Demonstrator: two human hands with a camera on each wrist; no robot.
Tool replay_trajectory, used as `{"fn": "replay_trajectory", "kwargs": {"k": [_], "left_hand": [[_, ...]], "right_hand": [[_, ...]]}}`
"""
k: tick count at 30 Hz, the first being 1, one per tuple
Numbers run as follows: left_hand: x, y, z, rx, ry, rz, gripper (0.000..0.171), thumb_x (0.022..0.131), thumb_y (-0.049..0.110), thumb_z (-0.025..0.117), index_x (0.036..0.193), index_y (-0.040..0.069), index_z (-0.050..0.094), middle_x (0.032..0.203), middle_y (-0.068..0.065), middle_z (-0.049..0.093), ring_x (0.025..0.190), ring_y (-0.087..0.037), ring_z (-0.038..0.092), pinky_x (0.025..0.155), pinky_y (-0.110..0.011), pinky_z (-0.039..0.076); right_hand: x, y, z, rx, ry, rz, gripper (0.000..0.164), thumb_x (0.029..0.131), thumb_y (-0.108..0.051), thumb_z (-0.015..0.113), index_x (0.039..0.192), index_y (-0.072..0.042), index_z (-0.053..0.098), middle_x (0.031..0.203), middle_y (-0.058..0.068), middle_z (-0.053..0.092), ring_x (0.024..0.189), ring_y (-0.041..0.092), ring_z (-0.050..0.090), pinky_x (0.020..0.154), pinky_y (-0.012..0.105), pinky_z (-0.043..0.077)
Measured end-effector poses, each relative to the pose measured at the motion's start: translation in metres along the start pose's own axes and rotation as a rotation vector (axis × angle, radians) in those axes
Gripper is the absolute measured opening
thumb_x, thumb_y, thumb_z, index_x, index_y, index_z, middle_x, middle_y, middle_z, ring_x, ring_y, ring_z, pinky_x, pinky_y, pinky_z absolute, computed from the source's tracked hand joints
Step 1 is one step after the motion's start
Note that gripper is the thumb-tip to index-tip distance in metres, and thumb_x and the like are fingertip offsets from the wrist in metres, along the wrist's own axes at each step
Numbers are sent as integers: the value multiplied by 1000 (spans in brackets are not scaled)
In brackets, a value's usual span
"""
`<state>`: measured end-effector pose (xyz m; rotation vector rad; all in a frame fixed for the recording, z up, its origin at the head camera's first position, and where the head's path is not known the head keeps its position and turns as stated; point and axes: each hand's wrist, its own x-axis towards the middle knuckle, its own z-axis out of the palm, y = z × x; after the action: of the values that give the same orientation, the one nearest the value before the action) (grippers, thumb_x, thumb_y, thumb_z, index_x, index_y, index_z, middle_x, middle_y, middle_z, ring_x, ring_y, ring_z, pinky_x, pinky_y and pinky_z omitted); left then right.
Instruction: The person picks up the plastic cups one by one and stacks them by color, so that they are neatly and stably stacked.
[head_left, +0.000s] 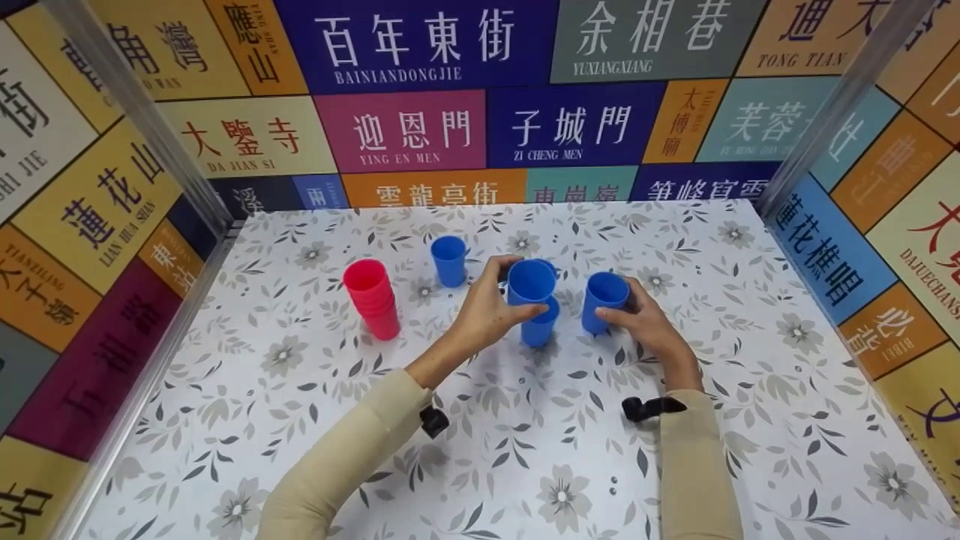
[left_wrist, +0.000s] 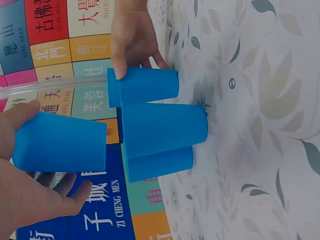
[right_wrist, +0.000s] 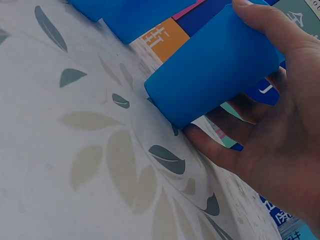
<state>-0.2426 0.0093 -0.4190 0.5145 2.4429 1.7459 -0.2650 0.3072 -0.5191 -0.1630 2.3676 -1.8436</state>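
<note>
My left hand (head_left: pixel 484 311) grips a blue cup (head_left: pixel 531 285) by its sides, raised over another blue cup (head_left: pixel 540 324) standing on the table. In the left wrist view the held cup (left_wrist: pixel 62 142) is apart from the standing cup (left_wrist: pixel 165 127), and one more blue cup (left_wrist: pixel 162 164) shows right beside that one. To the right, my right hand (head_left: pixel 649 319) holds a blue cup (head_left: pixel 604 296) with thumb on the near side and fingers behind. In the right wrist view this cup (right_wrist: pixel 215 67) is upright, its base right at the tabletop.
A stack of red cups (head_left: pixel 373 298) stands at the left on the flower-patterned table (head_left: pixel 525 450). A single blue cup (head_left: pixel 448 261) is farther back, between the stack and my left hand. Panels with printed signs (head_left: pixel 412 131) enclose the back and sides.
</note>
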Motion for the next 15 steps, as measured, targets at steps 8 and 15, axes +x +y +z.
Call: {"fn": "replay_trajectory", "kwargs": {"k": [8, 15], "left_hand": [[12, 14, 18, 60, -5, 15, 74, 81, 24, 85, 141, 12, 42, 137, -10, 57, 129, -23, 55, 107, -40, 50], [20, 29, 35, 38, -2, 50, 74, 81, 30, 84, 140, 13, 44, 135, -8, 58, 125, -20, 57, 105, -36, 51]], "right_hand": [[2, 1, 0, -18, 11, 3, 77, 93, -21, 71, 155, -8, 26, 157, 22, 37, 148, 38, 33, 124, 54, 21], [2, 1, 0, 6, 0, 30, 81, 93, -28, 72, 156, -11, 24, 161, 19, 33, 150, 37, 30, 125, 55, 20]]}}
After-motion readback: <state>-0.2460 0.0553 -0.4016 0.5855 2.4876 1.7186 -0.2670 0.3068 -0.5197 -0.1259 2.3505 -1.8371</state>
